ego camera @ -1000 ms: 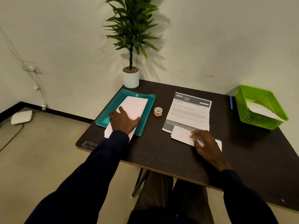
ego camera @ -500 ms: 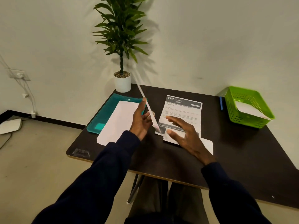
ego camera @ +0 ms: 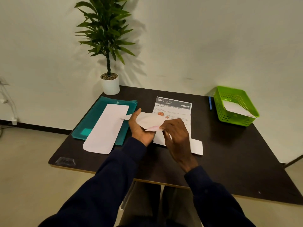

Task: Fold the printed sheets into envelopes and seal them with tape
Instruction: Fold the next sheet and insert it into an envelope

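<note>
White envelope (ego camera: pixel 148 120) is held up over the middle of the table (ego camera: pixel 229 153), the left hand (ego camera: pixel 140 130) gripping it from beneath and the right hand (ego camera: pixel 176 133) pinching its near corner, probably to open it for the printed sheet (ego camera: pixel 173 108) lying flat just beyond.

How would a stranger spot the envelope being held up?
On the dark table, right of the teal folder, left hand and right hand hold a white envelope over the printed sheet. Unlike the envelope lying flat, it is held aloft.
</note>
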